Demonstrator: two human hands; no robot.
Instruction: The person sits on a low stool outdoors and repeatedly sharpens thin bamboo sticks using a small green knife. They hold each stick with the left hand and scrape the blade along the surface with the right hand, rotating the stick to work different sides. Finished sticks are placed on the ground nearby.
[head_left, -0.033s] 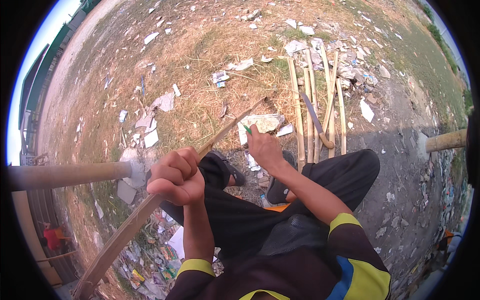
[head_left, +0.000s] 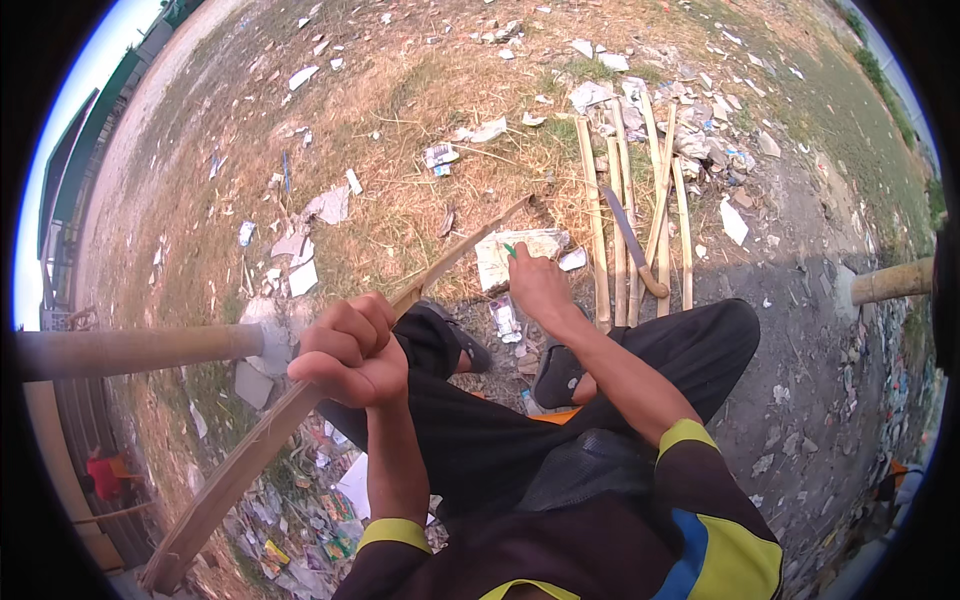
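My left hand (head_left: 350, 350) is closed around a long split bamboo strip (head_left: 235, 455), which slants from the lower left to the centre of the ground ahead. To the right of the strip's far part, my right hand (head_left: 543, 290) pinches a small green thing (head_left: 511, 249), too small to name. That hand is above a whitish, rough-topped block (head_left: 522, 243) on the ground and apart from the strip. Several bamboo strips (head_left: 588, 200) lie side by side at the right. Across them rests a long knife (head_left: 625, 228) with a wooden handle.
Bamboo poles stick in at the left (head_left: 140, 352) and right (head_left: 893, 282). My bent legs (head_left: 680, 345) and dark shoes are below the block. Scraps of paper (head_left: 330, 204), rubble and dry grass cover the ground. Someone in red (head_left: 103, 477) is far off at the lower left.
My right hand has shifted a little to the right with the green thing, farther from the strip. My left hand and its strip have barely moved.
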